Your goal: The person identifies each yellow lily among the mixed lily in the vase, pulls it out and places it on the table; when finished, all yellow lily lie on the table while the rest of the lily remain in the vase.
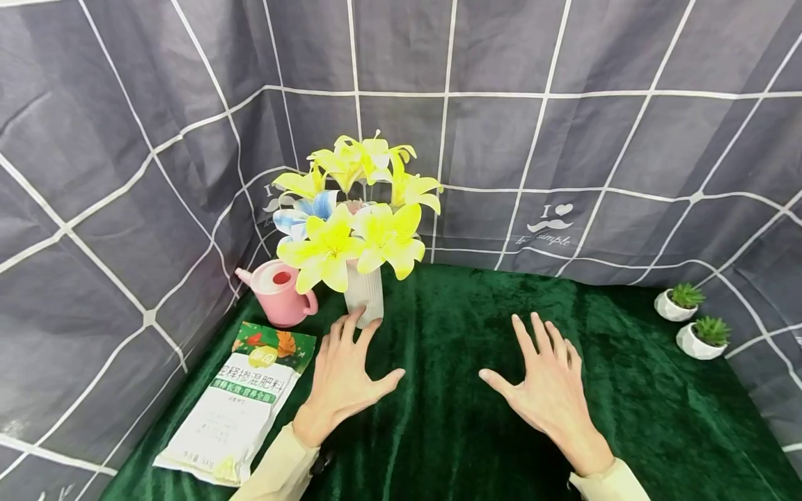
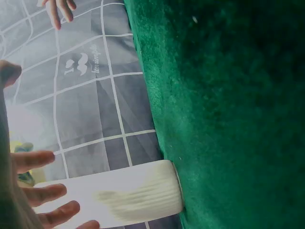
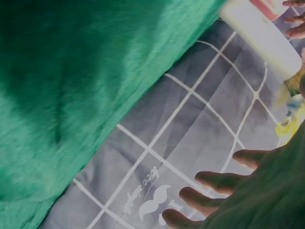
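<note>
My left hand (image 1: pixel 343 376) is spread above the green cloth, its fingertips overlapping the lower part of a white ribbed vase (image 1: pixel 366 296) in the head view. The left wrist view shows a gap between those fingers and the vase (image 2: pixel 143 193). Yellow lilies (image 1: pixel 327 249) and a blue lily (image 1: pixel 307 214) stand in the vase. Over the middle right of the cloth, my right hand (image 1: pixel 546 386) is held with fingers apart and nothing in it. In the right wrist view its fingers (image 3: pixel 221 181) are extended, well away from the vase.
A pink watering can (image 1: pixel 280 299) stands left of the vase. In front of it lies a white and green fertilizer bag (image 1: pixel 234 407). Two small succulents in white pots (image 1: pixel 702 342) sit at the right edge of the green cloth (image 1: pixel 451 431). Grey checked curtains (image 1: pixel 489 139) enclose the table.
</note>
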`<action>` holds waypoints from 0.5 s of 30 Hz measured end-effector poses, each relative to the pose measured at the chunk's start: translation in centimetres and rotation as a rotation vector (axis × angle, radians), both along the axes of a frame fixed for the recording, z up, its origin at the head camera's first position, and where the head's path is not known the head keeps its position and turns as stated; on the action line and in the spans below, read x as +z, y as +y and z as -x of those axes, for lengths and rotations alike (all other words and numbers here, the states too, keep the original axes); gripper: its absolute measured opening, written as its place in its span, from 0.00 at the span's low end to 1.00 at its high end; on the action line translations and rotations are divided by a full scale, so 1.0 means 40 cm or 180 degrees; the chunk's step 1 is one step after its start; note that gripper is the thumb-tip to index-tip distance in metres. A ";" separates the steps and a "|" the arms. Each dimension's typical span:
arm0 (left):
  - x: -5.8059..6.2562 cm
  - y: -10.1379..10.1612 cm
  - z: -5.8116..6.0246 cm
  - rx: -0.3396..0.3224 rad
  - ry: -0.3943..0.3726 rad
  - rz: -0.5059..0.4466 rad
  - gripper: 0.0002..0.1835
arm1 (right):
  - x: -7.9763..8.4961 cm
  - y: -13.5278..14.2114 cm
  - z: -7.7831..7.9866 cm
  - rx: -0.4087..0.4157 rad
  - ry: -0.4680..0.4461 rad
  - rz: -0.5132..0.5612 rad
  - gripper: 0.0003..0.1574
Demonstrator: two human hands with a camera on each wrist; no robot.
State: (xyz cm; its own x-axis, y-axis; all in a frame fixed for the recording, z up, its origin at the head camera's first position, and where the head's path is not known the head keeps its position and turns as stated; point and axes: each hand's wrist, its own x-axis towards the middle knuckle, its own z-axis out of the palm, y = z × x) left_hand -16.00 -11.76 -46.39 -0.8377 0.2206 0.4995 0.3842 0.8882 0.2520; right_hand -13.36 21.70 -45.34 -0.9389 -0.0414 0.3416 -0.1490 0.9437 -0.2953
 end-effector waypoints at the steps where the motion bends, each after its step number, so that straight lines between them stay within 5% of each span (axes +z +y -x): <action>1: 0.001 -0.001 0.001 0.0012 0.0051 -0.0072 0.44 | 0.005 -0.004 0.001 0.0029 0.0001 0.0052 0.66; 7: 0.000 -0.005 0.016 0.0147 0.0169 -0.0995 0.32 | 0.044 -0.036 0.012 0.0382 0.0084 0.0609 0.49; 15: 0.013 0.000 0.072 0.0387 0.0226 -0.2138 0.38 | 0.117 -0.139 0.070 0.1040 0.0532 0.1610 0.19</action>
State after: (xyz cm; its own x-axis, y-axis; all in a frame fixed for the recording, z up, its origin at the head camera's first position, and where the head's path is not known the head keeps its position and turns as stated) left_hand -18.88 -11.74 -45.88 -0.7971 -0.2498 0.5498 0.3276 0.5859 0.7412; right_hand -16.15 16.16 -40.66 -0.8373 -0.1122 0.5352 -0.4892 0.5910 -0.6414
